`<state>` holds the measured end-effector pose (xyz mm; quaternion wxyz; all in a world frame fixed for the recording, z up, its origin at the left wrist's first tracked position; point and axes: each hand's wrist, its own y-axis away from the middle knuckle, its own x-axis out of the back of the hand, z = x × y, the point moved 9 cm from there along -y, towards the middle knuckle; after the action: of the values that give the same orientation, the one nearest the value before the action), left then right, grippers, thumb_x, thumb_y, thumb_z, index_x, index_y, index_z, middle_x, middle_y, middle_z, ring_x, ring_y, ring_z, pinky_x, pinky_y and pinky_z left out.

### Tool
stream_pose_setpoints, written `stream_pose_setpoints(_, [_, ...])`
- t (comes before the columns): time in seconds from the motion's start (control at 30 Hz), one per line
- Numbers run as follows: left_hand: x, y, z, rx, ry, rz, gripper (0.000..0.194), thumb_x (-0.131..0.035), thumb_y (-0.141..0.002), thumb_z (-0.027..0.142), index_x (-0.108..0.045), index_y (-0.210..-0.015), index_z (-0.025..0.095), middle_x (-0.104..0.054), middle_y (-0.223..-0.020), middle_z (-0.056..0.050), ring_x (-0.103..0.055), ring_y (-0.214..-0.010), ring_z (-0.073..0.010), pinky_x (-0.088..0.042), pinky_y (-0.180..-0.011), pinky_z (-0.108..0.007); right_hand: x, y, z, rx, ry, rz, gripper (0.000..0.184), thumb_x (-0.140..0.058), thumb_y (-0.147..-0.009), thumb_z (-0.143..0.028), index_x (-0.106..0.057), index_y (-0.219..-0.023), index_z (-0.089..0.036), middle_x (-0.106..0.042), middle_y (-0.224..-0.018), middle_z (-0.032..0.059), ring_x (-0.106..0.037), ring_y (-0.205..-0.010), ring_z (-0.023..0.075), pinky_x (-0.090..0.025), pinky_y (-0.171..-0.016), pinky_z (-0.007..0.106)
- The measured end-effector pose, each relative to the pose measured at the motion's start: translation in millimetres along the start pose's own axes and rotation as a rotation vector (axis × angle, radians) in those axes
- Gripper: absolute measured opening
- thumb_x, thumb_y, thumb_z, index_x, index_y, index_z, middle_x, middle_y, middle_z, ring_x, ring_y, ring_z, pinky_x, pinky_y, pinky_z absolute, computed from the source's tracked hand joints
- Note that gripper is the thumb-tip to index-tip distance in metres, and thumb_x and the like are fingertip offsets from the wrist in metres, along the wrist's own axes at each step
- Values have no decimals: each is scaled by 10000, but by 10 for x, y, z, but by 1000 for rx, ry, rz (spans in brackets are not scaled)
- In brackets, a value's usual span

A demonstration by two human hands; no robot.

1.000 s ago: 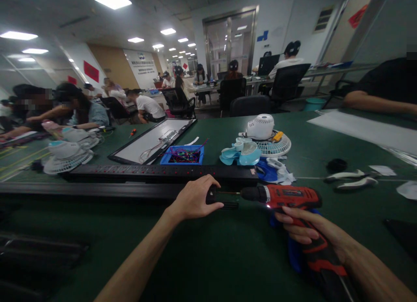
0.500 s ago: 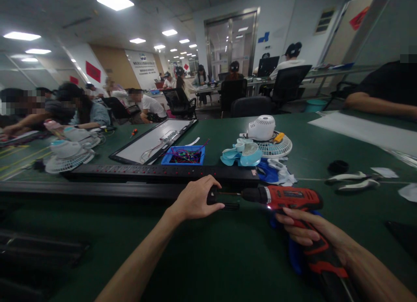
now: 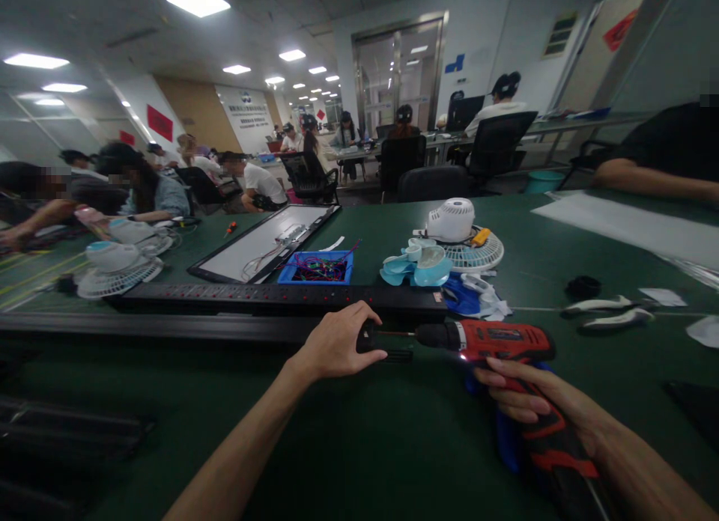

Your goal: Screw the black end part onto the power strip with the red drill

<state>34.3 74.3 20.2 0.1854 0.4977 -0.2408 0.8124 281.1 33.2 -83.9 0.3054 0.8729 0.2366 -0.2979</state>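
Note:
My left hand [image 3: 340,343] is closed around the right end of a long black bar [image 3: 168,330] lying on the green table, thumb in front and fingers over the top. In my right hand [image 3: 533,394] is a red and black cordless drill [image 3: 502,340], held level by its grip. Its thin bit points left and meets the end of the black bar, beside my left thumb and fingers. A small light glows under the chuck. Behind the bar lies a long black power strip [image 3: 269,298] with a row of red marks.
Behind the strip are a blue tray [image 3: 317,268] of wires, a flat panel [image 3: 264,244], light-blue fan blades [image 3: 416,265] and a white fan [image 3: 451,221]. Pliers [image 3: 601,305] lie at right. Black parts [image 3: 67,427] are at front left. A person's arm [image 3: 651,183] rests across the table.
Almost nothing differs. The drill has shifted very slightly left, while my left hand stays in place on the black bar.

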Motion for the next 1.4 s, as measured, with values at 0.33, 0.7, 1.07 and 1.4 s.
stream_pose_setpoints(0.33, [-5,6,-12,-1,2,1,458,-813,-853,438,-597,-1207,244,-662,-1214,-54,-679,-1048,-262,-548,-934,-413,-4,19,-21,20,-3,22,325,-833,-878,-334,-675,-699,-114,-333,-468,-129,-108,-385,7,-410,-391,131])
stream_pose_setpoints(0.7, [8,-3,12,3,3,-11,448,-802,-865,431,-596,-1211,235,-660,-1213,-55,-675,-1042,-258,-547,-915,-416,-21,11,-19,20,6,13,324,-835,-882,-344,-683,-707,-117,-337,-459,-131,-82,-402,12,-415,-393,129])
stream_pose_setpoints(1.07, [-20,-6,-12,0,2,-3,451,-816,-852,424,-597,-1199,238,-662,-1201,-45,-677,-1044,-255,-538,-908,-407,-15,-14,-9,18,5,0,348,-854,-860,-370,-670,-693,-127,-328,-439,-135,-86,-383,13,-410,-383,127])
stream_pose_setpoints(1.4, [-6,0,-2,-12,-2,-4,433,-813,-858,404,-594,-1195,242,-656,-1198,-41,-668,-1059,-250,-537,-903,-390,-98,44,-64,59,49,16,314,-833,-875,-359,-721,-785,-79,-348,-461,-128,-85,-407,11,-383,-395,115])
